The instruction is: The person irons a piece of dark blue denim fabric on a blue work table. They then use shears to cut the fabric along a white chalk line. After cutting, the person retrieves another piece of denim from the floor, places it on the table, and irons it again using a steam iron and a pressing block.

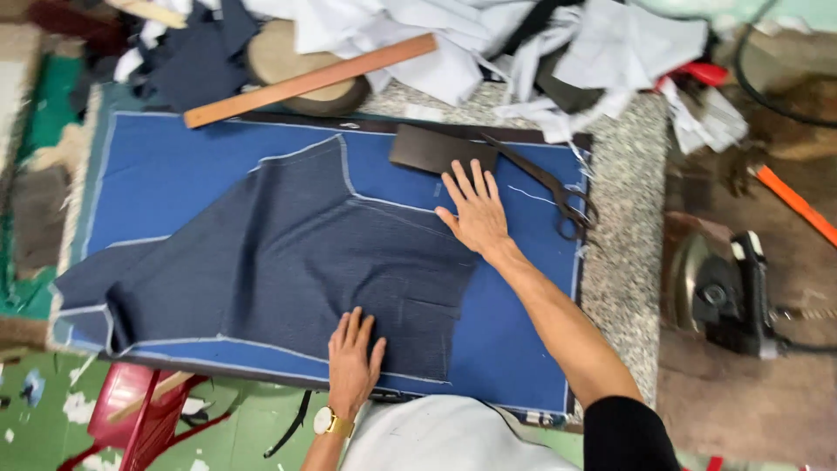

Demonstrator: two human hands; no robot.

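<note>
**A:** ok so what are the hands actually doing here?

**B:** Both are pressed flat, palm down, on a cut piece of dark navy pinstriped cloth. It's spread over a bigger bright blue fabric sheet with chalk lines that covers most of the speckled grey stone counter. The left hand, with a gold wristwatch on it, sits at the near edge of the navy piece, fingers apart and gripping nothing. The right hand is at the far right corner of it, fingers spread wide, also just resting on top.

**A:** tools nearby?

**B:** Yep. A dark flat rectangular block lies just beyond the right hand's fingertips, and black tailor's shears lie just to the right of that hand. A long wooden ruler lies at a slant on the far side, next to a heap of white and grey cloth scraps. A dark clothes iron sits off to the right, well apart.
</note>
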